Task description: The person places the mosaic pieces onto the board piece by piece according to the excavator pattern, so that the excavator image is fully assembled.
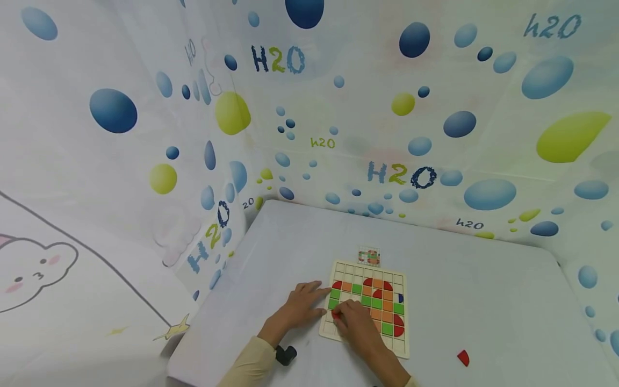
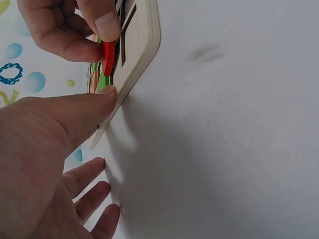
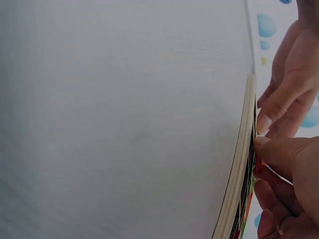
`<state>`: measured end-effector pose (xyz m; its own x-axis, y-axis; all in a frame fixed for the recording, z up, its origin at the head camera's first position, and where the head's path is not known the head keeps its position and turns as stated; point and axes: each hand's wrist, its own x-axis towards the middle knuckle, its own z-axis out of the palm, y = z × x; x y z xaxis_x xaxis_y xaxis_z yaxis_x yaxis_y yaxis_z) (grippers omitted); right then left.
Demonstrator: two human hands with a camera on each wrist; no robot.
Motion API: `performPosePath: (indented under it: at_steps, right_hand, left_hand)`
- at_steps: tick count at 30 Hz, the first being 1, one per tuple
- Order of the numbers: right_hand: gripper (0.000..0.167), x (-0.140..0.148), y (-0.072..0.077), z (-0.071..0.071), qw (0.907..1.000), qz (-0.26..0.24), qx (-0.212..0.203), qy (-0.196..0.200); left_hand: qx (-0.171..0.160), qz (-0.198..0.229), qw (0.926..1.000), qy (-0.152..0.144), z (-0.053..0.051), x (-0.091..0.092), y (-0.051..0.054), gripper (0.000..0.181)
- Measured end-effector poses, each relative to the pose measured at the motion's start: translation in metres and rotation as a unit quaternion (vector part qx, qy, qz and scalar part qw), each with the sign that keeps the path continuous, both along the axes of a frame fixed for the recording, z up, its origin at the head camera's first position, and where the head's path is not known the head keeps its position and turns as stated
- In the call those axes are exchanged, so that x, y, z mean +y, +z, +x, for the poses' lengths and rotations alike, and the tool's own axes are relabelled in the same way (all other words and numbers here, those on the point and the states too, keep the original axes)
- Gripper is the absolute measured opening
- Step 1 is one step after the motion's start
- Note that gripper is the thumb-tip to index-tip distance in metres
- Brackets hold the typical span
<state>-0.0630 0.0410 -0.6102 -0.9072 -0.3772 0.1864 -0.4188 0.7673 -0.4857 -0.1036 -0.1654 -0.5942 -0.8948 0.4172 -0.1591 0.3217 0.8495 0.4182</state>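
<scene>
A wooden grid board (image 1: 360,267) lies on the table, its cells partly filled with green and orange squares and red quarter-circle pieces. My right hand (image 1: 358,324) pinches a red piece (image 2: 108,59) between thumb and fingers at the board's left side, below a green square (image 1: 333,304). Along the board's left edge my left hand (image 1: 301,303) rests with fingers spread, its thumb touching the rim in the left wrist view. In the right wrist view the red piece is mostly hidden by the right hand's fingers.
A small pattern card (image 1: 369,256) lies just beyond the board's far edge. One loose red quarter-circle piece (image 1: 463,357) sits on the white table (image 1: 483,301) to the right. A black object (image 1: 286,355) is beside the left forearm. Printed fabric walls stand behind and to the left.
</scene>
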Motion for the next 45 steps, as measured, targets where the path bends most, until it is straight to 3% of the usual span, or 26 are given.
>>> performPosePath:
  at_steps: [9,20,33,45]
  right_hand:
    - [0.013,-0.005,0.003,0.002,1.0,0.006,-0.005,0.005]
    - [0.013,-0.007,0.004,0.002,0.9998,0.007,0.012,0.016]
    - [0.008,-0.008,0.005,-0.001,0.999,-0.027,-0.031,0.02]
    - [0.005,-0.013,0.008,-0.002,0.9998,-0.012,-0.011,0.013]
  left_hand:
    - [0.018,-0.004,0.9998,-0.002,-0.002,-0.002,-0.007,0.059]
    - [0.009,0.002,1.0,0.002,-0.001,-0.002,-0.006,0.058]
    - [0.018,0.008,0.9998,0.001,0.0,-0.004,-0.004,0.058]
    - [0.018,0.011,0.9998,0.002,0.0,-0.004,-0.003,0.057]
